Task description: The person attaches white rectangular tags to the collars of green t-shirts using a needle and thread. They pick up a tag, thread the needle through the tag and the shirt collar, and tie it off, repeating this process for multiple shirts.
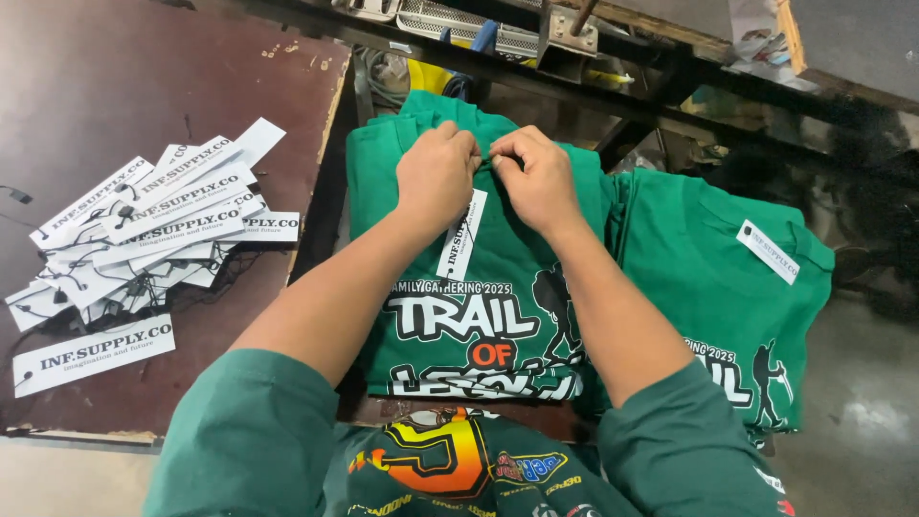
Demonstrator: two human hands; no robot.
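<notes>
A folded green t-shirt (479,316) with a white and orange print lies on a stack in front of me. My left hand (436,172) and my right hand (538,177) meet at its collar, fingers pinched together on the cord of a white paper hang tag (461,236) that hangs down over the shirt's chest. The fingertips hide the point where the cord meets the collar.
A pile of several white hang tags (144,225) with black cords lies on the dark brown table (115,86) at left. Another folded green shirt (718,278) with a tag (768,252) lies at right. A metal shelf frame (574,77) with clutter runs behind.
</notes>
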